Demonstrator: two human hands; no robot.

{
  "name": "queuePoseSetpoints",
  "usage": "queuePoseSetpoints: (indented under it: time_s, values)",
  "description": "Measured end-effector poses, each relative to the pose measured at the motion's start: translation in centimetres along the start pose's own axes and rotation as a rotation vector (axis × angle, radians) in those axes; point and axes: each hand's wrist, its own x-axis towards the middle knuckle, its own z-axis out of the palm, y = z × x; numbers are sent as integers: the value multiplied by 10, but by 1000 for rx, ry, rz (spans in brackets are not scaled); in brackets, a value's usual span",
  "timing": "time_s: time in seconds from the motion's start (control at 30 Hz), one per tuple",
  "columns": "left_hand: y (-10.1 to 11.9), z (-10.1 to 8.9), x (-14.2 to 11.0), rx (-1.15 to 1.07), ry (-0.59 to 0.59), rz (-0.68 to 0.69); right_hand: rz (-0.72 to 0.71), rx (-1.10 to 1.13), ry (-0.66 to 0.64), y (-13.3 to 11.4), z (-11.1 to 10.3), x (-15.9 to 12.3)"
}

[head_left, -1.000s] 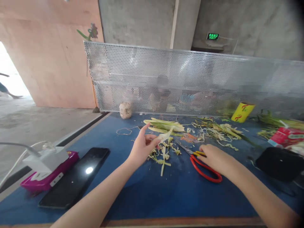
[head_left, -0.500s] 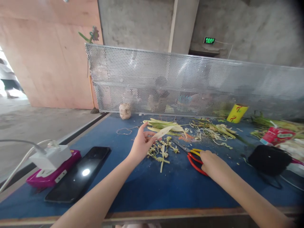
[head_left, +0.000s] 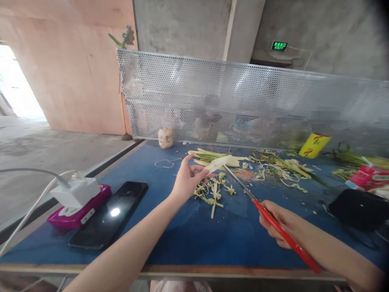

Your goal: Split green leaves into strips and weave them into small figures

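Observation:
Between the thumb and fingers of my left hand [head_left: 189, 178] is a pale strip of husk or leaf [head_left: 219, 163], its free end pointing right. My right hand [head_left: 278, 221] grips a pair of red-handled scissors [head_left: 275, 223], raised off the table with the blades edge-on to me. Their tips reach the lower edge of the strip; whether they touch it I cannot tell. Beneath lie small knotted pieces of the same pale material [head_left: 214, 191]. Behind my left hand rests a bundle of longer green-yellow strips [head_left: 209, 154].
On the left are a black phone [head_left: 111, 213] and a magenta power strip [head_left: 91, 215] with a white charger [head_left: 77, 192]. Scraps [head_left: 287, 167], a yellow roll [head_left: 314, 145], a red carton [head_left: 369, 176] and a black object [head_left: 358, 209] lie right. A perforated metal screen [head_left: 188, 97] borders the back.
My right hand has lifted the scissors from the table, turned them edge-on and brought their tips to the strip. My left hand keeps its hold. The view has shifted slightly.

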Motion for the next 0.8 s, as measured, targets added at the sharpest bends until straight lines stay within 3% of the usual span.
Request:
queuePoseSetpoints:
  time_s: [0.1,0.23,0.53,0.8]
  values:
    - [2,0,0,-52,26,8,57,179,-84,-10,8,-3]
    - [7,0,-2,-78,40,11,91,260,-173,-12,13,1]
    - [9,1,-4,-94,16,16,195,353,-204,9,18,16]
    - [6,3,-7,-91,-102,-28,151,279,-229,13,18,28]
